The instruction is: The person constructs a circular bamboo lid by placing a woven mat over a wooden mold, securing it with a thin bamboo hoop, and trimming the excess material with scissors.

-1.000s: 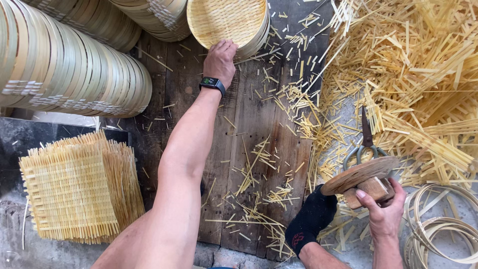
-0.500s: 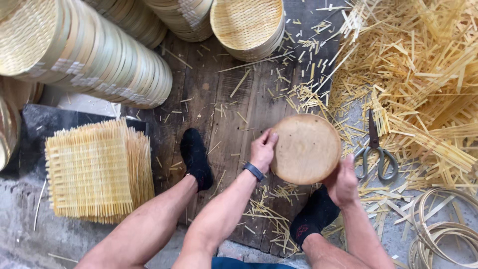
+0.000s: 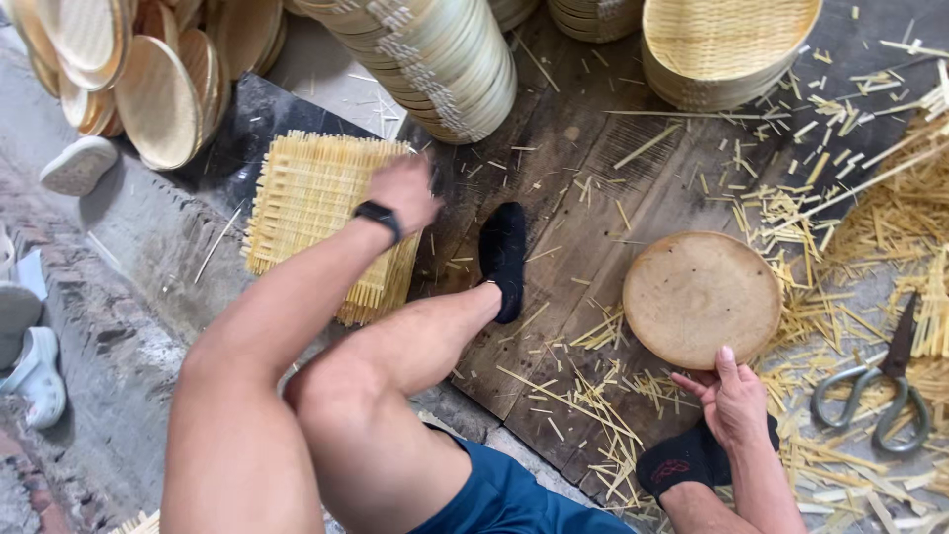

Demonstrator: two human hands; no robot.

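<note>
A: Item 1, round wooden disc [image 3: 702, 297]. Location?
B: Flat on the dark plank floor [image 3: 583, 213], right of centre, among bamboo offcuts. The right hand [image 3: 733, 400] rests at its near edge, fingers [image 3: 729, 368] loosely spread and touching the rim, not gripping it.

A: Item 2, woven mats [image 3: 316, 213]?
B: 1 stack of square mats, left of the planks. The left hand [image 3: 403, 193] is on the stack's top right corner. It is blurred, so I cannot tell whether the fingers are closed on a mat or only laid on it.

A: Progress?
B: By judgement, early in a cycle: disc set down, no mat on it yet, nothing trimmed. A mat has yet to leave the stack.

A: Surroundings?
B: Rows of finished round trays [image 3: 435, 59] along the top, 1 stack of woven baskets [image 3: 727, 44] top right, scissors [image 3: 880, 381] lying right of the disc, untouched, a heap of bamboo strips [image 3: 890, 213] beyond.

A: Obstructions?
B: The person's own left leg and black-socked foot [image 3: 504, 257] lie between stack and disc. Loose splinters litter the planks around the disc.
</note>
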